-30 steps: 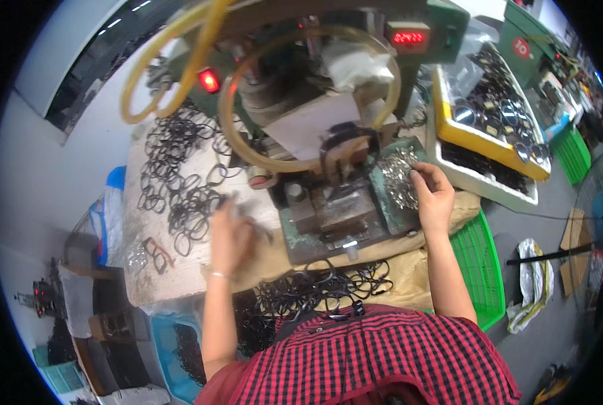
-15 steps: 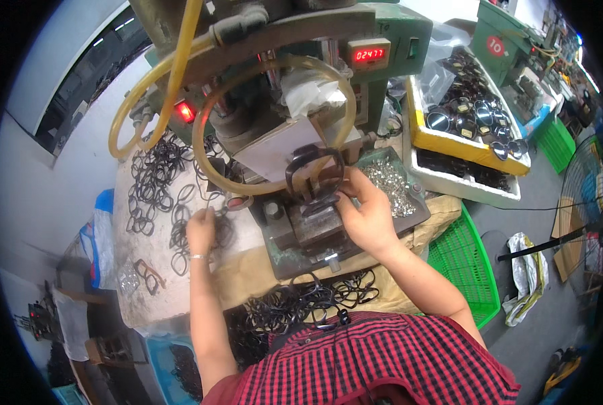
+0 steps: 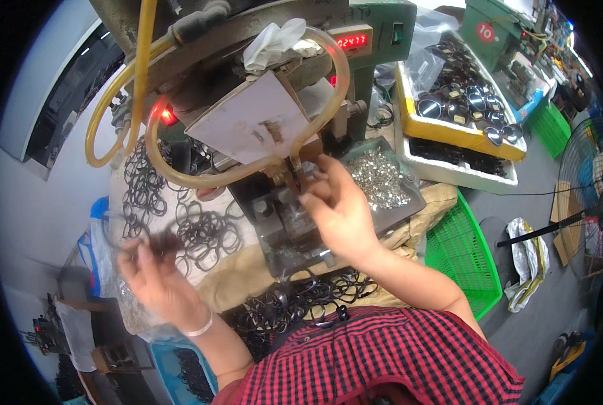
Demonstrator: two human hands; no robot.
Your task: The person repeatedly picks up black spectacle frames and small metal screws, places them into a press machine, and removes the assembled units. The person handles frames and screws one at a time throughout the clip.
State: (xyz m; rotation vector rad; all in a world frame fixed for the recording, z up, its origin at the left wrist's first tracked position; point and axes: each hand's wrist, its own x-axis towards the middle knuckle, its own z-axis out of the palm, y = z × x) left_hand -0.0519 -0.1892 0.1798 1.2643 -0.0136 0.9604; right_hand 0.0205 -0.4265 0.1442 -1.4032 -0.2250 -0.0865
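Observation:
My left hand (image 3: 163,287), smeared by motion, is raised over the left part of the worktable. A dark blurred shape (image 3: 166,242) lies against its fingertips, and I cannot tell whether it is held. My right hand (image 3: 345,219) reaches to the press fixture (image 3: 289,210), its thumb and fingers drawn together at the metal post. Whatever they pinch is too small or hidden to name. Black ring-shaped eyewear frames (image 3: 207,233) lie in a loose pile between the left hand and the fixture. A tray of small shiny metal pieces (image 3: 377,181) sits just beyond my right hand.
Yellowish hoses (image 3: 200,180) loop in front of the press, beside a tilted white board (image 3: 251,121). More black frames (image 3: 281,304) lie near my lap. White foam boxes (image 3: 460,152) with dark-lensed glasses and a green basket (image 3: 467,253) stand at the right.
My left hand has swung left and nearer to me, away from the pile. The black frame at the fixture is gone from there; my right hand stays close to the fixture. The view has shifted slightly.

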